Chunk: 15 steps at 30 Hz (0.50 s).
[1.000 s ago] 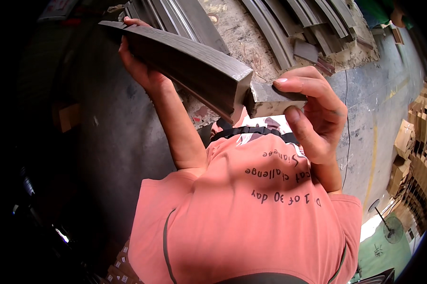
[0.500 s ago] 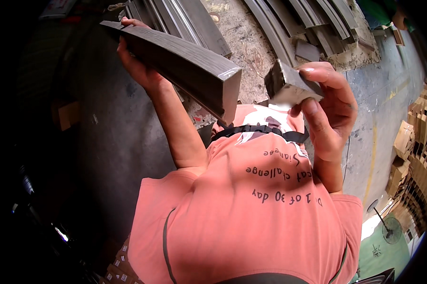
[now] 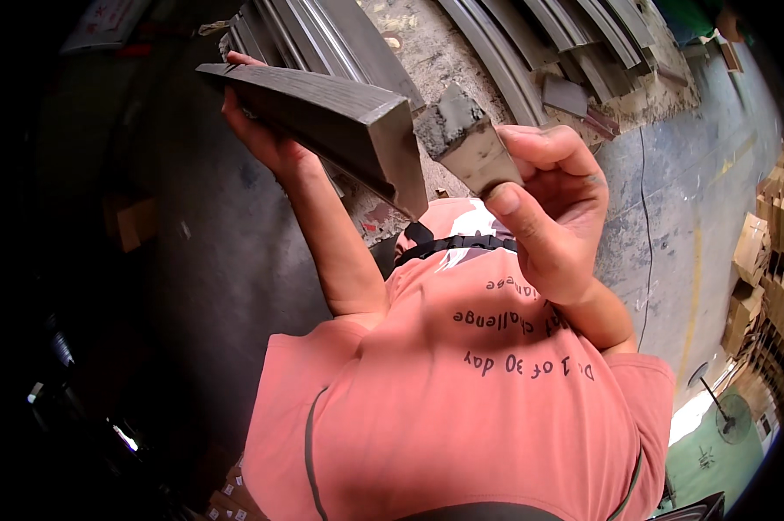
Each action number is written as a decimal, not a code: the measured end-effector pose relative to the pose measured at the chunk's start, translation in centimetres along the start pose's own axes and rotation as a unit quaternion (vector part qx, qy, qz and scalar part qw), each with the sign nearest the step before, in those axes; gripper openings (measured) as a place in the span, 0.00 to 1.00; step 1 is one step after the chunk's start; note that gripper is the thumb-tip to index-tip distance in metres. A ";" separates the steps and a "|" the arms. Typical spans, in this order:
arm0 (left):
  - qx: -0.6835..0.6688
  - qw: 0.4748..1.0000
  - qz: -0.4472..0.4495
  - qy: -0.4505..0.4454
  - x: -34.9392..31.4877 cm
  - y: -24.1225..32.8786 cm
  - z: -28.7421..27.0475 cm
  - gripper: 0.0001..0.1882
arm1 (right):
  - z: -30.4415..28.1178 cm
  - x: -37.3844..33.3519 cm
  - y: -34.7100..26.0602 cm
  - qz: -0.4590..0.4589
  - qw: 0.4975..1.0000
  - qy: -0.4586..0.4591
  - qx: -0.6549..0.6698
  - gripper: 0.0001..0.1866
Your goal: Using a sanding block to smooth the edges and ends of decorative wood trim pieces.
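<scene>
Left hand (image 3: 266,143) is curled round the far end of a long grey bar (image 3: 322,97), fingers partly hidden; right hand (image 3: 559,201) pinches a small block (image 3: 480,158) thumb-to-finger, probably to leave its rough end (image 3: 450,119) uncovered. The 2 pieces are just apart, out in front of the pink shirt (image 3: 453,382), block pale-sided, end dark and kinda crumbly.
</scene>
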<state>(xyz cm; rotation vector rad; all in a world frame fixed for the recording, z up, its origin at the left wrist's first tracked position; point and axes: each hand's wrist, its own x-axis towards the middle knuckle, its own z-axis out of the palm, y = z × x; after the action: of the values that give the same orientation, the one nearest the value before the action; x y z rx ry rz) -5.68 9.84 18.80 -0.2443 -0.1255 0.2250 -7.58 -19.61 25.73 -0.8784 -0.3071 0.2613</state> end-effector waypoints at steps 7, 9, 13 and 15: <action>-0.068 0.997 -0.015 0.011 -0.1 0.4 -0.3 0.21 | 0.0 -0.4 0.5 0.008 0.999 -0.036 -0.038 0.17; -0.057 0.998 -0.005 0.003 -0.2 0.0 -0.1 0.21 | -0.4 -1.1 0.6 0.022 0.997 -0.052 -0.048 0.17; -0.071 0.997 0.035 0.015 -0.2 0.0 0.2 0.21 | -0.7 -1.1 0.1 0.052 0.996 -0.057 -0.038 0.17; -0.039 0.999 0.010 -0.001 -0.3 0.5 -0.3 0.22 | -0.3 -0.6 -0.2 0.031 0.998 -0.033 -0.040 0.17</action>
<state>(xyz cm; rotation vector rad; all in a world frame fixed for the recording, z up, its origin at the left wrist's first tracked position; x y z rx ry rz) -6.07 10.21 18.37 -0.3228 -0.1343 0.2415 -8.02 -20.14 25.65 -0.9609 -0.3527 0.3381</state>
